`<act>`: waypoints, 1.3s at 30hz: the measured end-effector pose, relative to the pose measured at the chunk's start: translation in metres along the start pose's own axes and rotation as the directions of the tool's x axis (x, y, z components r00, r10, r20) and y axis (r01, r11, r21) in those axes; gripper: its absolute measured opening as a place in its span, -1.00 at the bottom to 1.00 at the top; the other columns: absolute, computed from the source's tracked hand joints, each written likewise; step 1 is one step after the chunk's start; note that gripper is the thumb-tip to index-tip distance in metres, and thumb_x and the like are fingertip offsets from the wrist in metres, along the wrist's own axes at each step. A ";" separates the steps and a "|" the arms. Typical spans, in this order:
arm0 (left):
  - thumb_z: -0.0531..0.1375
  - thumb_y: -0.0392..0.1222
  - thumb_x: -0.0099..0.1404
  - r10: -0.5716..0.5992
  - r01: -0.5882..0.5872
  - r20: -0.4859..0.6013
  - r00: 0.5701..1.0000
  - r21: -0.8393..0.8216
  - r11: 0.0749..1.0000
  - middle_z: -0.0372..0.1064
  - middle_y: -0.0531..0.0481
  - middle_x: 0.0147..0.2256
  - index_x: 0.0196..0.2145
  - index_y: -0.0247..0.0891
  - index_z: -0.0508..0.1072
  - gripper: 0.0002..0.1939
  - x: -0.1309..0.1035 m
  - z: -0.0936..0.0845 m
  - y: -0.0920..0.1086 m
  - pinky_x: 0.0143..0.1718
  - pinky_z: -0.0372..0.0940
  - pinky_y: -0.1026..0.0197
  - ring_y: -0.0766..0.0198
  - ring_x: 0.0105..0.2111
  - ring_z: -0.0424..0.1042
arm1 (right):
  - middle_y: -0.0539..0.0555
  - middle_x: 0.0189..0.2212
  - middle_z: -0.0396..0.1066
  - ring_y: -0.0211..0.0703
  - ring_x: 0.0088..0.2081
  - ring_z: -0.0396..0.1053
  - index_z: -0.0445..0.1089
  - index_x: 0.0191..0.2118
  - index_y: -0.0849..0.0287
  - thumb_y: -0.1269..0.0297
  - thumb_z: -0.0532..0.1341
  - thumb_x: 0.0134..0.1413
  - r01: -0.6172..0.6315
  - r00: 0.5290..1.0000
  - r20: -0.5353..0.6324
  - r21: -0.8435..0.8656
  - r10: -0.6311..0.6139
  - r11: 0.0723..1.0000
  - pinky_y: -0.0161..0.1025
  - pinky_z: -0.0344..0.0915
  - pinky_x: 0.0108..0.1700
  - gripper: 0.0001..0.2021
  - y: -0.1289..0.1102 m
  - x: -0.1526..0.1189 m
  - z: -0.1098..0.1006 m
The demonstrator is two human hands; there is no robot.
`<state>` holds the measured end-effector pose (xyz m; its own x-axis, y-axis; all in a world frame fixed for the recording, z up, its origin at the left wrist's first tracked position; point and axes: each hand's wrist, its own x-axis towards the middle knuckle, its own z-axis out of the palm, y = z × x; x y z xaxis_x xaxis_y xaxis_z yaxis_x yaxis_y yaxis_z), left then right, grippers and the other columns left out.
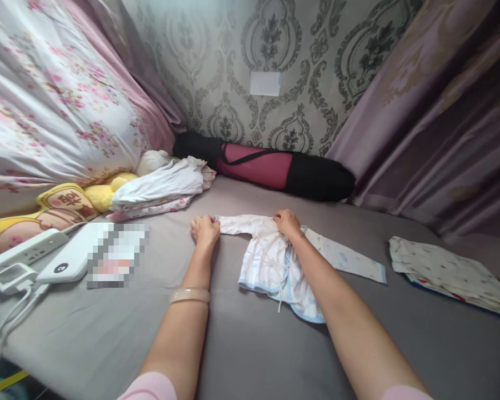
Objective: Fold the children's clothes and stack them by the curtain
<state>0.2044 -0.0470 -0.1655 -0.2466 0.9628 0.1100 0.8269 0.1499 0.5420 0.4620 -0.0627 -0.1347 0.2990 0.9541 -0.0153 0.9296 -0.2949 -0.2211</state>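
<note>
A small white baby shirt (pixel 262 264) with pale blue trim lies spread on the grey bed sheet (pixel 250 355). Its front ties hang loose, and its right-hand sleeve stretches out flat. My left hand (pixel 205 230) is closed on the cuff of the left-hand sleeve, which it holds out sideways. At the neckline, my right hand (pixel 287 223) pinches the shirt's fabric with bent fingers. My right forearm crosses over part of the shirt and hides it.
Folded light clothes (pixel 162 186) lie at the back left beside yellow plush toys (pixel 108 189). A power strip (pixel 29 250), a white power bank (pixel 73 261) and cables are at left. A black and red rolled bag (pixel 258 166) lies along the wall. Folded spotted cloth (pixel 450 272) rests at right.
</note>
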 end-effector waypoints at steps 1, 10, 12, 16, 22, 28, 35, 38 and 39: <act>0.18 -0.12 0.17 -0.007 0.007 0.009 1.000 -0.007 1.000 0.36 -0.28 -0.11 -0.28 -0.20 0.51 -0.81 0.001 0.001 0.000 -0.02 0.20 -0.10 -0.16 -0.02 0.28 | 0.14 0.00 0.40 -0.09 0.03 0.34 0.49 -0.08 0.07 0.22 0.11 0.23 0.000 1.000 0.004 0.004 0.000 1.000 -0.30 0.23 -0.08 -0.74 0.000 0.001 0.000; 0.12 -0.23 0.12 0.027 -0.008 0.048 0.999 -0.362 0.932 0.42 0.03 -0.38 -0.35 -0.21 0.35 -0.91 0.007 -0.002 0.005 -0.19 0.26 0.17 0.18 -0.28 0.40 | 0.25 0.03 0.31 -0.01 0.05 0.30 0.33 0.02 0.23 0.37 0.04 0.26 0.019 0.999 -0.043 0.019 -0.018 1.000 -0.20 0.21 -0.04 -0.73 -0.003 -0.002 0.011; 0.10 -0.23 0.09 0.031 -0.021 0.011 0.999 -0.507 0.862 0.39 0.05 -0.44 -0.36 -0.23 0.33 -0.89 0.011 0.001 0.004 -0.29 0.26 0.26 0.25 -0.35 0.39 | 0.26 0.02 0.30 0.00 0.04 0.29 0.31 0.02 0.24 0.42 0.00 0.26 0.022 0.996 -0.085 0.015 -0.020 1.000 -0.19 0.21 -0.04 -0.72 -0.005 -0.007 0.013; 0.09 -0.25 0.02 0.073 -0.051 0.000 0.997 -0.715 0.698 0.41 0.03 -0.43 -0.36 -0.27 0.35 -0.83 0.015 0.005 0.003 -0.30 0.29 0.30 0.28 -0.37 0.41 | 0.25 0.02 0.29 -0.02 -0.01 0.30 0.32 0.00 0.23 0.57 -0.05 0.18 0.048 0.986 -0.159 -0.032 -0.053 0.998 -0.19 0.18 -0.05 -0.65 -0.011 -0.013 0.010; 0.10 -0.22 0.01 0.122 -0.066 0.016 0.992 -0.767 0.639 0.50 -0.06 -0.33 -0.29 -0.33 0.42 -0.73 0.012 0.003 0.005 -0.23 0.35 0.24 0.21 -0.30 0.47 | 0.17 -0.09 0.37 -0.08 -0.02 0.26 0.42 -0.11 0.20 0.57 -0.06 0.18 0.261 0.958 -0.125 0.019 -0.257 0.965 -0.25 0.14 -0.01 -0.64 -0.027 -0.015 0.015; 0.11 -0.30 0.02 0.054 -0.019 0.012 0.998 -0.845 0.535 0.52 -0.14 -0.18 -0.15 -0.40 0.46 -0.61 0.012 0.001 0.007 -0.09 0.37 0.17 0.15 -0.17 0.50 | 0.25 -0.02 0.32 -0.04 0.03 0.21 0.36 0.03 0.33 0.51 -0.03 0.20 0.252 0.957 -0.173 0.090 -0.234 0.963 -0.22 0.07 0.10 -0.64 -0.033 -0.032 0.041; 0.11 -0.42 0.06 -0.085 0.070 0.033 0.996 -0.874 0.481 0.50 -0.18 -0.07 -0.01 -0.42 0.44 -0.51 0.017 0.006 0.003 0.02 0.36 0.10 0.10 -0.04 0.47 | 0.25 0.05 0.27 0.00 0.03 0.16 0.32 0.11 0.30 0.53 -0.02 0.15 0.259 0.953 -0.184 0.087 -0.240 0.962 -0.19 0.09 0.10 -0.57 -0.034 -0.045 0.045; 0.13 -0.42 0.08 -0.082 0.065 0.026 0.996 -0.855 0.515 0.50 -0.18 -0.08 -0.01 -0.41 0.45 -0.53 0.021 0.012 -0.002 0.02 0.37 0.10 0.11 -0.04 0.47 | 0.24 0.06 0.25 0.01 0.04 0.15 0.30 0.14 0.29 0.45 -0.01 0.19 0.266 0.946 -0.213 0.072 -0.246 0.961 -0.18 0.08 0.12 -0.58 -0.035 -0.047 0.044; 0.13 -0.43 0.09 -0.078 0.060 0.021 0.997 -0.844 0.533 0.50 -0.18 -0.07 0.00 -0.41 0.44 -0.52 0.022 0.014 -0.004 0.02 0.37 0.11 0.12 -0.03 0.47 | 0.24 0.07 0.25 0.01 0.05 0.14 0.29 0.16 0.29 0.40 -0.01 0.22 0.265 0.944 -0.222 0.066 -0.245 0.962 -0.17 0.06 0.14 -0.58 -0.036 -0.047 0.044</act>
<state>0.2032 -0.0235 -0.1771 -0.2991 0.9529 0.0498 -0.0007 -0.0524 0.9986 0.4049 -0.0949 -0.1690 0.1027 0.9612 0.2561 0.9594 -0.0278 -0.2808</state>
